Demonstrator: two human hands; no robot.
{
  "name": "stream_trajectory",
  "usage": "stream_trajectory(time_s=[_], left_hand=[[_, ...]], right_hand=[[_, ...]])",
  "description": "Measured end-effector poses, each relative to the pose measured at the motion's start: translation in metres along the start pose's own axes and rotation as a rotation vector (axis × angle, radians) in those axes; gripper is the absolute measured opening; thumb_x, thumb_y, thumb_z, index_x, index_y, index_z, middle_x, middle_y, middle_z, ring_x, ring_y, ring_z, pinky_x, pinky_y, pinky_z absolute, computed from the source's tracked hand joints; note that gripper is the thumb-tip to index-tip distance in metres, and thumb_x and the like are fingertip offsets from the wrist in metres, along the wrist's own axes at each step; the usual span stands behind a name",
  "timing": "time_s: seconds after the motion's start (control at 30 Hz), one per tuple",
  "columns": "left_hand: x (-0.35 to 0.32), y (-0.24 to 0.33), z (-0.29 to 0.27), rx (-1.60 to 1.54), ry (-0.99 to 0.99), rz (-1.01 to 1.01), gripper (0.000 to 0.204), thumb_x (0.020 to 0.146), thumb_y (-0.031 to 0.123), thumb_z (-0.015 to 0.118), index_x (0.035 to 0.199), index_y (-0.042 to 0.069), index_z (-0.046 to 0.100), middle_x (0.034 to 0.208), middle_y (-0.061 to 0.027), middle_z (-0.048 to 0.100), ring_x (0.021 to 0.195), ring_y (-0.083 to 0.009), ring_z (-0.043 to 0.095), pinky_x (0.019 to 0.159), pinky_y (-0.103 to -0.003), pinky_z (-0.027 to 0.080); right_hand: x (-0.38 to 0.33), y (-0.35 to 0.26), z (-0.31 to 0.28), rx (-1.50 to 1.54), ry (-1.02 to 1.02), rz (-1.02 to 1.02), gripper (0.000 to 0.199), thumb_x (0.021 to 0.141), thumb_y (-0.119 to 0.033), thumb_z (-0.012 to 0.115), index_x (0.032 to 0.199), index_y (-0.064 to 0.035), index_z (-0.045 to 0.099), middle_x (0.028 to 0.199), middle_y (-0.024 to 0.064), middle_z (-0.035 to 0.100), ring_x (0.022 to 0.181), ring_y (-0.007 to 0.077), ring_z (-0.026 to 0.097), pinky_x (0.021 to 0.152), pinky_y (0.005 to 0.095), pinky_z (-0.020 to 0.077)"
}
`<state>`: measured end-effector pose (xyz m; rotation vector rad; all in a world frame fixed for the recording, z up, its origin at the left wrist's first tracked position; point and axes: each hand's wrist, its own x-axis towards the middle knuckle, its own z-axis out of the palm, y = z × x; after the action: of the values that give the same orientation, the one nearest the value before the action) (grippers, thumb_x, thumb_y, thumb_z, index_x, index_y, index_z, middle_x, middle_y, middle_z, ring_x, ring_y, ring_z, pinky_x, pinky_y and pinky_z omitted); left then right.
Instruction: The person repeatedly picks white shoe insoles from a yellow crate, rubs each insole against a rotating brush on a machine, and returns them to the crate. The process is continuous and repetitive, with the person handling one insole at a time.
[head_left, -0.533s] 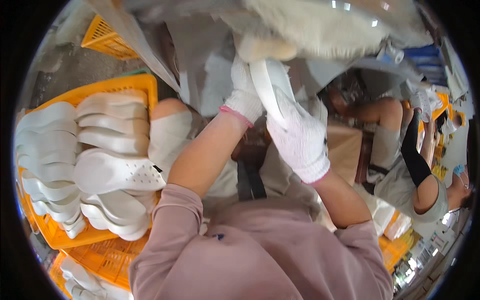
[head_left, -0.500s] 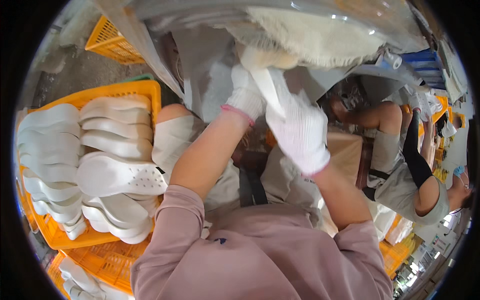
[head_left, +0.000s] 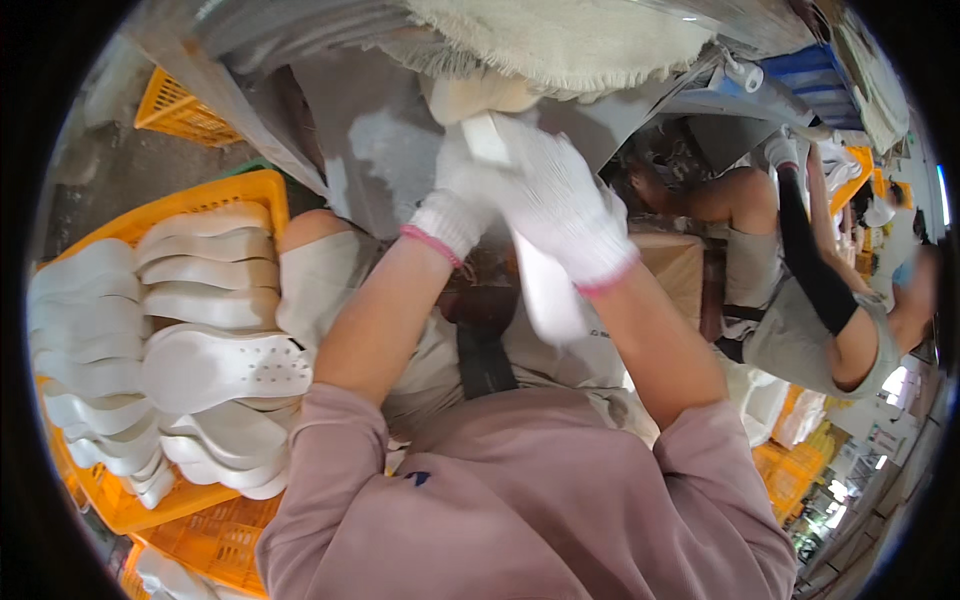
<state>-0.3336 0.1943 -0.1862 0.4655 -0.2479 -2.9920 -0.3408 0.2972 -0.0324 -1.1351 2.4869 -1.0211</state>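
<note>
Both my hands wear white knitted gloves with pink cuffs and meet in front of the machine. A white shoe sole [head_left: 548, 295] runs lengthwise between them, its lower end sticking out below my wrists. My right hand [head_left: 562, 200] is closed over the sole. My left hand [head_left: 458, 195] is closed around its left side, fingers partly hidden. The sole's upper end is near a pale rounded pad [head_left: 485, 97] under a frayed cream cloth [head_left: 580, 45]; I cannot tell if they touch.
On my left, an orange crate [head_left: 265, 190] holds several stacked white soles [head_left: 225, 365]. Another orange crate [head_left: 215, 535] lies below it, and a third [head_left: 185, 110] stands farther off. A brown box [head_left: 668, 275] is right of my hands. A seated co-worker [head_left: 800, 310] works at the right.
The sole has swung to a steeper slant, its lower end now reaching below my right wrist. My hands have come closer together and overlap more. The whole view has shifted slightly.
</note>
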Motion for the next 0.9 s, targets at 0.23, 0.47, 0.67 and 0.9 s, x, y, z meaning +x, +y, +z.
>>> stream_trajectory(time_s=[0.23,0.47,0.67,0.9], left_hand=[[-0.012,0.044,0.051,-0.012,0.102,-0.002,0.067,0.104,0.069,0.039,0.119,0.009,0.065,0.086,-0.0087,0.064,0.063,-0.0331,0.065,0.059,-0.055,0.059],[-0.037,0.001,0.031,0.021,0.156,0.005,0.073,0.096,0.081,0.046,0.120,0.015,0.064,0.092,-0.0051,0.065,0.079,-0.0321,0.068,0.069,-0.056,0.060],[0.003,0.028,0.002,0.127,0.102,0.099,0.045,0.107,0.049,0.045,0.128,0.013,0.065,0.116,-0.0109,0.071,0.100,-0.0330,0.071,0.085,-0.058,0.059],[-0.010,0.028,0.000,0.656,-0.086,0.233,0.035,0.102,0.024,0.063,0.124,-0.004,0.063,0.126,-0.0212,0.071,0.113,-0.0328,0.071,0.097,-0.043,0.056]], right_hand=[[0.006,0.007,0.011,0.059,-0.341,-0.101,0.068,0.082,-0.028,0.083,0.141,-0.0040,0.060,0.127,0.0151,0.071,0.104,0.0294,0.072,0.091,0.0399,0.0580],[-0.080,-0.058,0.007,-0.220,0.028,0.345,0.068,0.079,-0.034,0.088,0.137,-0.0065,0.065,0.124,0.0185,0.073,0.109,0.0396,0.072,0.098,0.0487,0.0553],[-0.020,-0.020,0.013,-0.237,0.203,0.067,0.052,0.080,-0.029,0.088,0.122,-0.0034,0.071,0.102,0.0180,0.077,0.093,0.0365,0.077,0.081,0.0428,0.0608],[-0.019,-0.020,0.019,-0.130,0.365,0.084,0.051,0.078,-0.040,0.091,0.110,-0.0039,0.074,0.096,0.0177,0.077,0.088,0.0337,0.078,0.080,0.0418,0.0603]])
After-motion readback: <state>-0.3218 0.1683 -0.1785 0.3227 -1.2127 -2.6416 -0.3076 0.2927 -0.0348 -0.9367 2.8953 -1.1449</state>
